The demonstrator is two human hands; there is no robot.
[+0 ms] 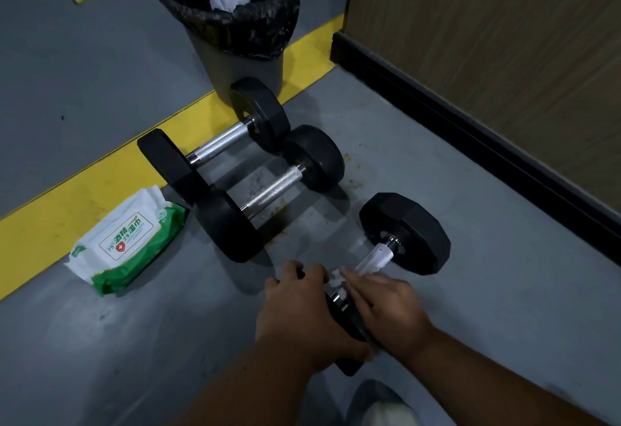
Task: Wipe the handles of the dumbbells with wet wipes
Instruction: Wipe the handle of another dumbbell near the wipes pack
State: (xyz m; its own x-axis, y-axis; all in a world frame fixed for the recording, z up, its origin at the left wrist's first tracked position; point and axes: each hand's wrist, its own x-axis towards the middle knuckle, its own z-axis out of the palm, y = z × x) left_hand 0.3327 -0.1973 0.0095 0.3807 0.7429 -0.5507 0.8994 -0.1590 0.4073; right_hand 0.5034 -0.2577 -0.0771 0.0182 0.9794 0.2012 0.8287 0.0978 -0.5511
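— Dumbbells, 3 of them, all on the grey floor (100, 341). Which one is being worked on?

— The nearest dumbbell (408, 236), at 6 o'clock. The left hand (302, 318) is curled over its near weight plate, I'd say to stop the bar rolling. The right hand (386, 308) lies along the handle (376, 256) with a white wet wipe (336, 283) pinched under its fingers, close to the near plate.

— So the far stretch of that handle is bare?

— Yes, bare knurled metal up to the far plate at 3 o'clock. Likely the wipe has to travel that way next.

— And the others?

— The middle dumbbell (272, 190) and the far dumbbell (218, 143) lie side by side at 11 o'clock, handles exposed. Whether they are already clean, I cannot tell.

— Supplies?

— The wipes pack (124, 241) sits at 9 o'clock, within easy reach of the left arm. The bin (232, 22) at 12 o'clock holds crumpled white tissue, handy for the used wipe.
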